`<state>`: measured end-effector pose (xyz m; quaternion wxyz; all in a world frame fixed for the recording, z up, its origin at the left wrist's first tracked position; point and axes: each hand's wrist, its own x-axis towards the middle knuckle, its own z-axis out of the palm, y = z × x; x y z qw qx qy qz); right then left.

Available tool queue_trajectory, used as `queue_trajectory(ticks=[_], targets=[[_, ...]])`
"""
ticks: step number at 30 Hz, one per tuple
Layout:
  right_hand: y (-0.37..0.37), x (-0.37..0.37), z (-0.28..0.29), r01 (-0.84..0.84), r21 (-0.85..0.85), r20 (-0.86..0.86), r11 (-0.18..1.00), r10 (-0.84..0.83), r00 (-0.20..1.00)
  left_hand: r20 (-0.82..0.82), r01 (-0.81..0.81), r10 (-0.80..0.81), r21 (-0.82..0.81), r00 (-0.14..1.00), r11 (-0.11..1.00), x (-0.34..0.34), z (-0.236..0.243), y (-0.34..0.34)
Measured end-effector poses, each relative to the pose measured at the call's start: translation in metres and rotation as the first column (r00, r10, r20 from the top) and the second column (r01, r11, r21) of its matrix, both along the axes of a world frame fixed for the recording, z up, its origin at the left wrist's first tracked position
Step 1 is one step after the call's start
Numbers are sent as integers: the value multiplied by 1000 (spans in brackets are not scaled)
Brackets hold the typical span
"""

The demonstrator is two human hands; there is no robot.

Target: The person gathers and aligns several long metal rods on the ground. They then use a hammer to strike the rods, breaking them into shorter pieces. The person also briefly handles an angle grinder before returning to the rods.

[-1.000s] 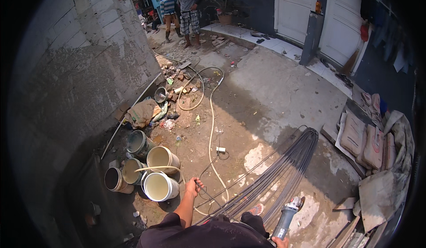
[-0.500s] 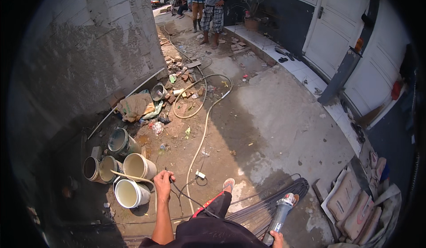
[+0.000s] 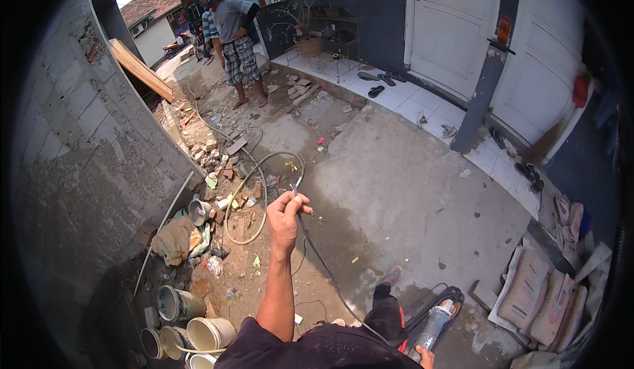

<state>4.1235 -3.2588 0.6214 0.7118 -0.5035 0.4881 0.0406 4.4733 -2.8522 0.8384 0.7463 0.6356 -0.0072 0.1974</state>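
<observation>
Raised in front of me, my left hand [image 3: 287, 212] pinches a black power cord [image 3: 323, 263] close to its end. The cord's tip pokes up above my fingertips, too small to make out clearly. From there the cord sags back toward my body at the lower edge. Low on the right, my right hand [image 3: 424, 356] is wrapped round the body of a grey angle grinder [image 3: 434, 326], whose head points away from me. Part of that hand is cut off by the lower edge. Behind the grinder, dark thin rods [image 3: 422, 308] lie on the ground, mostly hidden.
Several buckets [image 3: 211, 334] stand at lower left. A hose [image 3: 264, 227] loops over the dirt beside rubble [image 3: 214, 161]. Filled sacks [image 3: 525, 286] lie at right. Two people [image 3: 234, 45] stand ahead. Sandals [image 3: 376, 91] rest on the tiled step [image 3: 413, 98].
My left hand has risen and moved forward and right with the cord. The view has swung up and to the right, and my stepping foot has changed. The grinder stays in my right hand.
</observation>
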Motion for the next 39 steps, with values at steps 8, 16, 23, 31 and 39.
queue_trajectory(ticks=[8,16,23,31,39], targets=[[-73,309,43,-190,27,43,981,189,981,-202,-67,70,22,977,998,219,-9,-73],[-158,585,53,-514,26,73,857,512,856,-246,-135,201,262,948,956,357,-2,-76],[-140,790,54,-466,91,40,880,465,885,-415,-151,227,209,881,966,544,-42,-66],[-84,946,125,-436,22,-104,900,435,894,-373,91,0,227,928,970,841,9,-66],[-77,1105,119,-467,-69,-26,881,467,884,-358,317,-274,64,892,946,1023,-38,-129]])
